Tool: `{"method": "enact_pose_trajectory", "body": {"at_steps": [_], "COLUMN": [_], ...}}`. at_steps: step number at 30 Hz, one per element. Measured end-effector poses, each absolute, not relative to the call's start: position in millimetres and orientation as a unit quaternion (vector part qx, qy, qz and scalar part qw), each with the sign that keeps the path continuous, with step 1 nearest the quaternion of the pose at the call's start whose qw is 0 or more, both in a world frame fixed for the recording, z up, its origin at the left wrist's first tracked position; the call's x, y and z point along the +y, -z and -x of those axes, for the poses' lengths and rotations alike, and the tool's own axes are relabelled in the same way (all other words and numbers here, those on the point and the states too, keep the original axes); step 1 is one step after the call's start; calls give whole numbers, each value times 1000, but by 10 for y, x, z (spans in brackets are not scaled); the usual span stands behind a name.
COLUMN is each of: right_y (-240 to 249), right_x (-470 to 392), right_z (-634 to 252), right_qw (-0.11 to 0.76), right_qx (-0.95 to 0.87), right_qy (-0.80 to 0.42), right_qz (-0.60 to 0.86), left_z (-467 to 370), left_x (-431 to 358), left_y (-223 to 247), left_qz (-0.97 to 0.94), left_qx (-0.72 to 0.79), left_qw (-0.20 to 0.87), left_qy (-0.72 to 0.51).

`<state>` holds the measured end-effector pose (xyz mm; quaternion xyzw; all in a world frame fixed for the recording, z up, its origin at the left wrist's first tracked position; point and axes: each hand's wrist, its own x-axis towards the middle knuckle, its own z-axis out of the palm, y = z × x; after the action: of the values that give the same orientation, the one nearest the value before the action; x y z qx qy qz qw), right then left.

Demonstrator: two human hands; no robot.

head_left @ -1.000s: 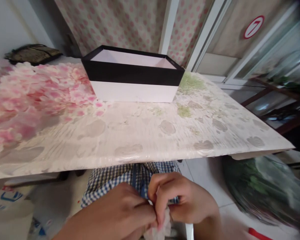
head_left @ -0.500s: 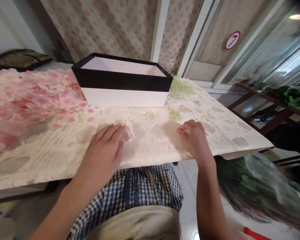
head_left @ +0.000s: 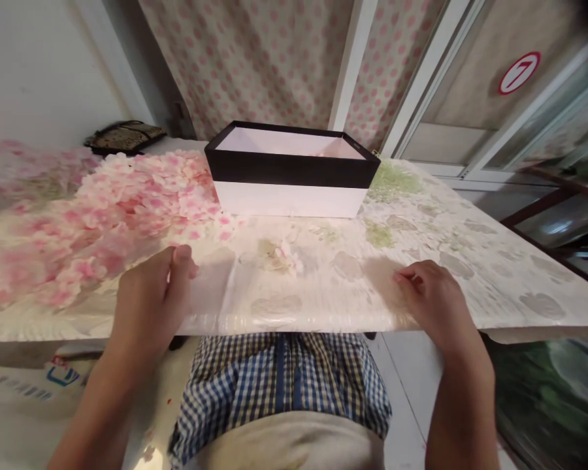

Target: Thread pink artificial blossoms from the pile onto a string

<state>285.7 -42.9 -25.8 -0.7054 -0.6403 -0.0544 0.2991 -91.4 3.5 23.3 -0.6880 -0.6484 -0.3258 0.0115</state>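
Note:
My left hand (head_left: pixel 154 294) is over the front left of the table, beside the pile of pink petals (head_left: pixel 151 189). Its fingers are closed; whatever they might hold is hidden. Over the front right, my right hand (head_left: pixel 428 287) has thumb and fingertips pinched together, and I cannot make out anything between them. Between my hands a small pale pink petal piece (head_left: pixel 290 258) lies on the tablecloth. A black and white box (head_left: pixel 291 189), open at the top, stands behind it.
The patterned tablecloth (head_left: pixel 274 303) carries green shreds (head_left: pixel 394 179) right of the box. A dark patterned bag (head_left: pixel 125 137) lies at the back left. Below the table are a white printed bag (head_left: pixel 34 385) and greenery in plastic (head_left: pixel 549 385).
My left hand has moved left, away from the small petal piece, which now lies free on the cloth. My right hand keeps its pinch. The view has turned left.

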Motion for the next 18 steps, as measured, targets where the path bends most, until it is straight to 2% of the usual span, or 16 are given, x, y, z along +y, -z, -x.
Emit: {"method": "enact_pose_trajectory", "body": {"at_steps": [4, 9, 12, 15, 18], "right_y": [244, 182, 215, 283, 309], "right_x": [-324, -209, -221, -246, -261], "right_z": [-2820, -2767, -2792, -2841, -2861], "right_qw": [296, 338, 414, 478, 490], "right_qx": [-640, -569, -528, -519, -531], "right_qy": [60, 41, 16, -14, -23], "right_qz": [707, 749, 741, 709, 690], "left_z": [943, 918, 914, 937, 969], "left_x": [215, 656, 974, 1221, 1353], "left_y": [-440, -683, -628, -484, -381], "left_qz": [696, 763, 844, 857, 859], "left_qx": [-635, -613, -527, -509, -504], "left_qw": [72, 74, 6, 3, -2], "left_qy": [327, 193, 100, 84, 90]}}
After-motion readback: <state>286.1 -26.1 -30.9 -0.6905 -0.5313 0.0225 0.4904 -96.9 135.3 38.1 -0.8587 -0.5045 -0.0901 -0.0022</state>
